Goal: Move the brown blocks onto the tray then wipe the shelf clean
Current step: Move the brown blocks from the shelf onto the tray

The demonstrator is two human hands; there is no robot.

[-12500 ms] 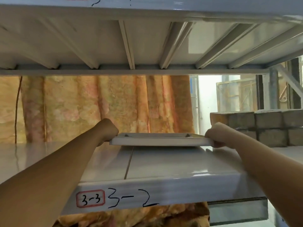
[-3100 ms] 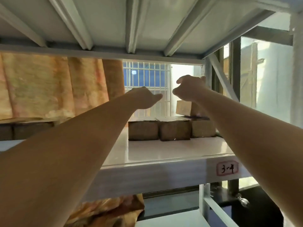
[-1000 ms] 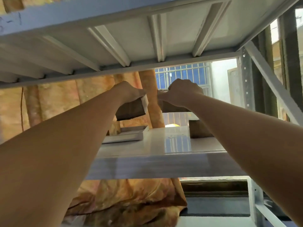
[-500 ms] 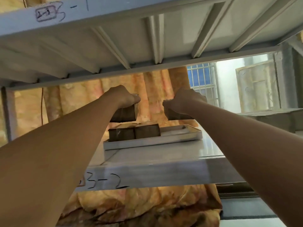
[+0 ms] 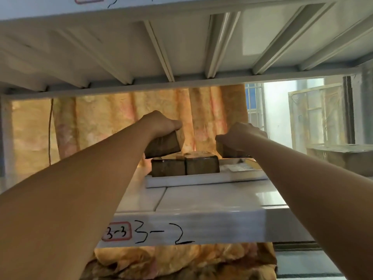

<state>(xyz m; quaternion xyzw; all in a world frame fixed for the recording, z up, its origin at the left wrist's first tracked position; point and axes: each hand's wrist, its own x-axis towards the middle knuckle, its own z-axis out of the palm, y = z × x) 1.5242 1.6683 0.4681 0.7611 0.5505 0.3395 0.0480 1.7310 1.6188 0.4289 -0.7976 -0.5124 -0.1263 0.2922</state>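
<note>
Step in hand: set two carried brown blocks on the white tray (image 5: 203,179), which rests on the shelf (image 5: 201,201) and already bears two blocks (image 5: 184,166) side by side. The left hand (image 5: 159,123) is closed over one block (image 5: 162,146), held above the left seated block; the right hand (image 5: 240,134) clasps another (image 5: 227,151) over the tray's bare right part. Lower each level; release only once seated

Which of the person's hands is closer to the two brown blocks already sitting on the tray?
Left. The left hand holds its block just above the two blocks on the tray; the right hand holds another off to their right.
</note>
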